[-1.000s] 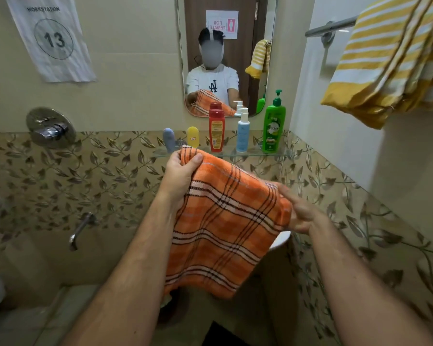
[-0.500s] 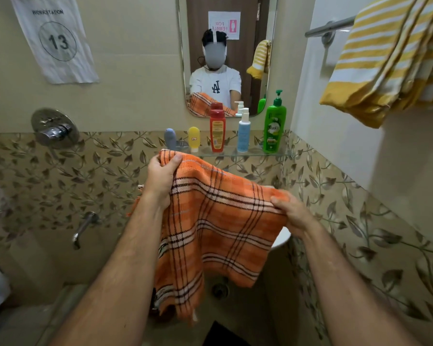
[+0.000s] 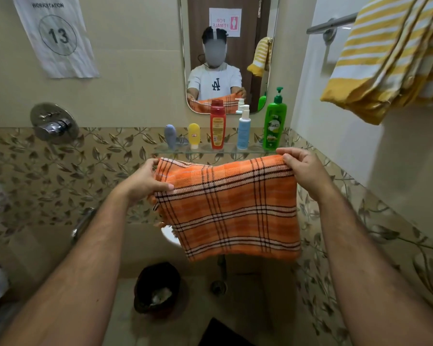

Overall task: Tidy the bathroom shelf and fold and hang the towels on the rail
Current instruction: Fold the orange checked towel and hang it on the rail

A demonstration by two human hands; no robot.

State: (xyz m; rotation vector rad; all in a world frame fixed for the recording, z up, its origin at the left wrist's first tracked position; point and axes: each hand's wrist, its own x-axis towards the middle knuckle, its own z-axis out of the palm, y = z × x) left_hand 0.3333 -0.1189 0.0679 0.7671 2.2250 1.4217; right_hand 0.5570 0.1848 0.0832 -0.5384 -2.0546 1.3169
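Raised and drawn level since half a second ago, the folded orange plaid towel (image 3: 231,208) is pinched at its top corners by the left hand (image 3: 145,182) and right hand (image 3: 304,171); it hangs below both sets of fingers, long axis sideways. The rail (image 3: 331,26) is up-right, nearer the right hand.

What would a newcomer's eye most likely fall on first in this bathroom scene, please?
Most likely the orange checked towel, held up folded in the middle of the view, the left hand and right hand gripping its top corners. Behind it, five bottles stand in a row on the glass shelf under the mirror. At upper right, a yellow striped towel hangs over the rail.
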